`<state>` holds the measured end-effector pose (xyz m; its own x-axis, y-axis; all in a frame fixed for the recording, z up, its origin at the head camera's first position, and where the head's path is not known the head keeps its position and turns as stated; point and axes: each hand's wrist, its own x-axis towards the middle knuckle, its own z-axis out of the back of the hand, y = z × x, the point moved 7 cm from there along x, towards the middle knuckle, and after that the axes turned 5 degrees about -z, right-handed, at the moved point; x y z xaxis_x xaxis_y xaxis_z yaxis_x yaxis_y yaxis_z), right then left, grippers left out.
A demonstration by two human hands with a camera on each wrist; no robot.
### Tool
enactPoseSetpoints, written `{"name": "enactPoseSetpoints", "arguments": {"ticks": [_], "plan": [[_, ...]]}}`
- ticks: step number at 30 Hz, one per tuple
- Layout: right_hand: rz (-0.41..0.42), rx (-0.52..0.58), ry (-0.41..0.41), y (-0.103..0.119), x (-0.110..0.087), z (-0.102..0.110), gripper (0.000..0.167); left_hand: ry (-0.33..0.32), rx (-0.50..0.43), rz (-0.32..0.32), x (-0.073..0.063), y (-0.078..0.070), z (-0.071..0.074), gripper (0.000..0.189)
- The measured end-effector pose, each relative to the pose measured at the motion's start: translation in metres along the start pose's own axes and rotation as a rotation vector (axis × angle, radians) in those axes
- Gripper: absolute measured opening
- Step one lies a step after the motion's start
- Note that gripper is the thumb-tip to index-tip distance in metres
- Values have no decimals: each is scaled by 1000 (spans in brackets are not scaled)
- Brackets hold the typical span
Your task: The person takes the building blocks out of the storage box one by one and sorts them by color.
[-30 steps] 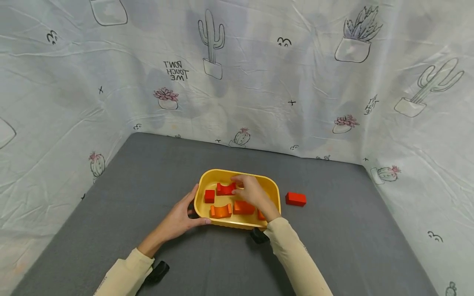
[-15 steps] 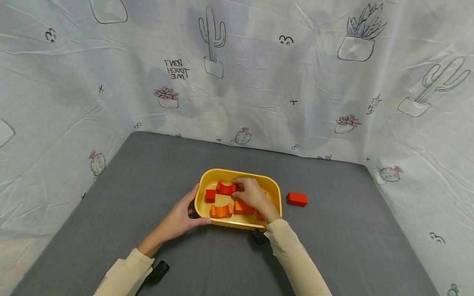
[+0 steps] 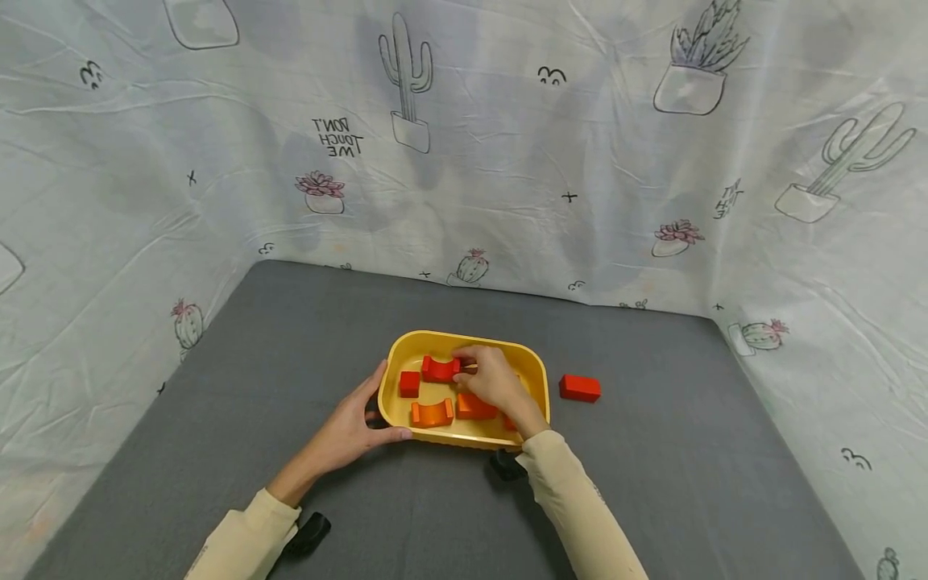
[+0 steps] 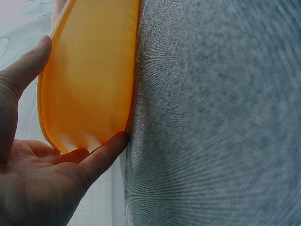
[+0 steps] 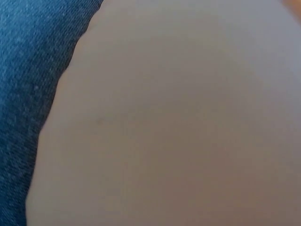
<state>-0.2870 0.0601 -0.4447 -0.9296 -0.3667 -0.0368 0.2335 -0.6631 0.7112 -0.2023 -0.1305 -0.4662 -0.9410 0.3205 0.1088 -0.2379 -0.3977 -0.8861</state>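
In the head view, my left hand [image 3: 348, 427] holds the left end of a yellow plastic tub [image 3: 467, 441], thumb on the near rim. The left wrist view shows that thumb at the rim and the fingers [image 4: 106, 153] against the end wall. Inside the tub, my right hand [image 3: 496, 379] pinches the right end of a red arch block [image 3: 439, 370] between thumb and fingers. A small red block [image 3: 409, 384] lies left of it. Nearer me sit an orange arch block [image 3: 432, 414] and an orange block [image 3: 475, 406]; my right wrist partly hides another orange piece [image 3: 510, 423].
A red rectangular block [image 3: 580, 388] lies on the grey cloth [image 3: 652, 451], right of the tub. Behind stands a white curtain [image 3: 493, 161] with cactus drawings. Skin and blurred grey-blue cloth [image 5: 33, 70] fill the right wrist view.
My right thumb and fingers have come together on the end of the red arch block. The left hand and the tub stay in place; the head view has shifted slightly.
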Motion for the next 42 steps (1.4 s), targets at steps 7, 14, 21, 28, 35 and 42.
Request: {"name": "enactPoseSetpoints", "arguments": {"ticks": [7, 14, 21, 28, 35, 42], "plan": [[10, -13, -2, 4, -2, 0, 36, -7, 5, 2, 0, 0, 1, 115], [30, -1, -20, 4, -6, 3, 35, 0, 0, 9, -1, 0, 0, 115], [32, 8, -16, 3, -11, 5, 36, -7, 8, -11, -2, -1, 0, 114], [37, 6, -40, 1, -16, 10, 38, -14, -2, -34, -2, -4, 0, 115], [44, 15, -90, 2, -23, 21, 38, -13, 1, -24, -2, -4, -1, 115], [51, 3, -111, 4, -31, 31, 39, -8, -20, -27, -3, -2, -2, 114]]}}
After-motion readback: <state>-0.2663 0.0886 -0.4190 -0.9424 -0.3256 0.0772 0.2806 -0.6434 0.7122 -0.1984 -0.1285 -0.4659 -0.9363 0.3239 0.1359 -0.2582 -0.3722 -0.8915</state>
